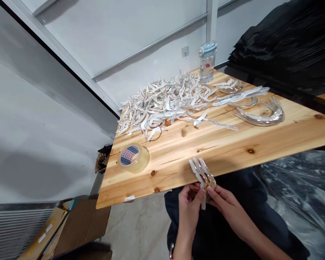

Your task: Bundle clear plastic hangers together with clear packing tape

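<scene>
My left hand and my right hand meet at the table's near edge. Fingers of both are closed around the lower part of a few curved, shiny clear-and-white strips, whose upper ends fan apart over the wood. One white end sticks out below the fingers. A large heap of similar loose strips covers the far left of the table. At the right lie a curved bundle of strips, some flat strips and another small bundle.
A roll of clear tape lies on the wooden table at the left. A bottle with a blue lid stands at the back. Black sheets are stacked at the right; cardboard boxes stand on the floor, lower left.
</scene>
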Available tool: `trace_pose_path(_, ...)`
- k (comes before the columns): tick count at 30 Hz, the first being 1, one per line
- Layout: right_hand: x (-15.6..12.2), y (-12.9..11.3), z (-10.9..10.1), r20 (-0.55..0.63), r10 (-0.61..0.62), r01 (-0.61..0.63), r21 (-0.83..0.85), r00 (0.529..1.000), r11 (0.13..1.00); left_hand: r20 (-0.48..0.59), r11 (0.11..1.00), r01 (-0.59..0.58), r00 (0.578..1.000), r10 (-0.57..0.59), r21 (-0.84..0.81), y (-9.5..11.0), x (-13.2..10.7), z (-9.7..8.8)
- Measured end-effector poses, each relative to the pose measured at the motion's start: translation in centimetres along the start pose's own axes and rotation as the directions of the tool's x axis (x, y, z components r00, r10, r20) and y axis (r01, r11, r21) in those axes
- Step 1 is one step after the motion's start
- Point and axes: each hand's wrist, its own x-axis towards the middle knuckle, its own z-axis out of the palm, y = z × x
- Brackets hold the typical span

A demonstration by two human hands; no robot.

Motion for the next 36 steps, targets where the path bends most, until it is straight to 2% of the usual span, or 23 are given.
trace_pose_path(3,0.2,-0.6,0.0,0.054,0.02,-0.018,-0.043,0.998,0.999,-0.012,1.0,0.016,1.0,-0.016,-0.025,0.3,0.1,-0.1)
trace_pose_path(6,0.3,-1.0,0.0,0.089,-0.004,0.015,-0.132,0.996,0.991,-0.046,0.995,0.053,0.997,-0.057,-0.084,0.6,0.1,0.2)
trace_pose_path(12,0.4,-1.3,-0.3,0.077,-0.073,0.089,-0.227,0.994,0.97,-0.098,0.988,0.026,0.994,-0.041,-0.153,0.5,-0.4,0.6)
trace_pose_path(14,0.4,-1.3,-0.5,0.061,-0.052,0.064,-0.216,0.997,0.974,-0.08,0.983,0.004,0.997,-0.019,-0.185,0.4,-0.5,0.5)
trace_pose_path(17,0.2,-1.0,-0.8,0.07,0.023,-0.008,-0.218,0.997,0.976,0.035,0.974,0.001,0.999,0.007,-0.227,0.6,-0.6,0.3)
trace_pose_path(20,-0.4,-0.6,-0.7,0.097,0.045,-0.019,-0.26,0.994,0.965,0.18,0.993,0.073,0.982,-0.056,-0.088,0.9,-0.8,0.5)
trace_pose_path(22,-0.8,-0.4,-0.6,0.105,0.03,0.002,-0.285,0.994,0.958,0.221,0.994,0.111,0.969,-0.108,-0.005,1.2,-0.9,0.8)
trace_pose_path(26,-1.1,-0.1,-0.9,0.121,0.02,0.019,-0.313,0.992,0.949,0.219,0.993,0.114,0.969,-0.118,0.032,1.5,-0.7,1.1)
trace_pose_path(30,-1.0,0.7,-1.6,0.06,0.062,-0.04,-0.313,0.996,0.949,0.247,0.992,0.091,0.963,-0.111,0.09,1.0,0.1,1.0)
trace_pose_path(32,-0.8,1.2,-1.6,0.07,0.09,-0.067,-0.275,0.994,0.959,0.261,0.993,0.069,0.961,-0.092,0.097,0.7,0.3,1.1)
trace_pose_path(34,-0.6,1.4,-1.2,0.105,0.1,-0.074,-0.228,0.989,0.971,0.268,0.992,0.041,0.961,-0.072,0.118,0.9,-0.1,0.9)
trace_pose_path(36,-0.6,1.2,-0.6,0.133,0.098,-0.07,-0.201,0.986,0.977,0.266,0.983,0.018,0.962,-0.067,0.181,2.1,-1.2,0.0)
